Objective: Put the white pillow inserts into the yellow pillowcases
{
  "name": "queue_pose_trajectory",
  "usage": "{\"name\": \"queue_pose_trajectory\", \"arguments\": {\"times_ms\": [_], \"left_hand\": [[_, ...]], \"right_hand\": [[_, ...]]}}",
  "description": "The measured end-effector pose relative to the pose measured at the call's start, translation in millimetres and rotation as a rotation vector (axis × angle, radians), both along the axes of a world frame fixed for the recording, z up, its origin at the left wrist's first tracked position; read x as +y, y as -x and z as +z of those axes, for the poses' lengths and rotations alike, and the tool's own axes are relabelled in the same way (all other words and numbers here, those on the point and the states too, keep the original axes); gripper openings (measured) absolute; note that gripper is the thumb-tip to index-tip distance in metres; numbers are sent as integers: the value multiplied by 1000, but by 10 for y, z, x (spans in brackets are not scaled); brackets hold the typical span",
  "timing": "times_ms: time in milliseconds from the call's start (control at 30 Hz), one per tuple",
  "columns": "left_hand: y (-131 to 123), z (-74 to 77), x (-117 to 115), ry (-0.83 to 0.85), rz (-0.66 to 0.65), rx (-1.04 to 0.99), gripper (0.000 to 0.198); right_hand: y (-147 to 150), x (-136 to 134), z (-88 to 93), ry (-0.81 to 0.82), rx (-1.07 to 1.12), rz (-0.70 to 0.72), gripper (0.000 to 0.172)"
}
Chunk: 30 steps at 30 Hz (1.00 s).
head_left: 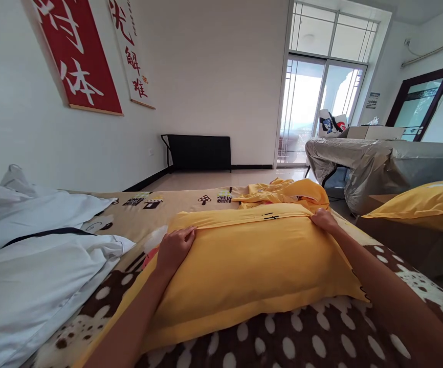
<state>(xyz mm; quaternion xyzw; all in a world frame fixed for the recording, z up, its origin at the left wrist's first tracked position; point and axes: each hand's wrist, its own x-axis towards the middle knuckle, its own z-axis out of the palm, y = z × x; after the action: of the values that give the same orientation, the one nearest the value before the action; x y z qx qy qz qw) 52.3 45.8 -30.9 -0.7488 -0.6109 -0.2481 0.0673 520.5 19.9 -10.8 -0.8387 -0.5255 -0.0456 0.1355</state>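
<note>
A plump yellow pillow (252, 271) in a fabric case lies in front of me, a folded flap running along its far side with a small dark mark on it. My left hand (175, 250) rests at the left end of that flap, its fingers closed on the cloth. At the opposite end, my right hand (324, 221) pinches the flap's edge. Just beyond the pillow is a crumpled heap of yellow cloth (294, 193). The pillow lies on a brown and beige patterned blanket (275, 327).
White pillows (45, 281) with a black strap lie at left. Another yellow pillow (424, 207) sits at right, near a plastic-covered table (375, 158) bearing boxes. Against the far wall leans a black folded frame (200, 152); glass doors (317, 102) stand behind.
</note>
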Motion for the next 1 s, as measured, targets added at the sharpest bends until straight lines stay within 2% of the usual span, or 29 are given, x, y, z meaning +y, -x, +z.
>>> {"name": "queue_pose_trajectory", "arguments": {"times_ms": [233,400,600,800,1000], "left_hand": [[-44,244,81,164,34,143,42],[-144,361,97,191,93,209,42],[-140,316,107,184,152,122,33],[-130,249,218,177,236,37,29],[-190,225,267,113,279,16,33]], "right_hand": [[185,0,72,169,-70,9,33],[94,-6,165,201,-43,4,34],[-114,-105,199,208,-8,36,25],[3,9,111,202,-98,15,34],[26,-7,67,276,-176,164,35]]}}
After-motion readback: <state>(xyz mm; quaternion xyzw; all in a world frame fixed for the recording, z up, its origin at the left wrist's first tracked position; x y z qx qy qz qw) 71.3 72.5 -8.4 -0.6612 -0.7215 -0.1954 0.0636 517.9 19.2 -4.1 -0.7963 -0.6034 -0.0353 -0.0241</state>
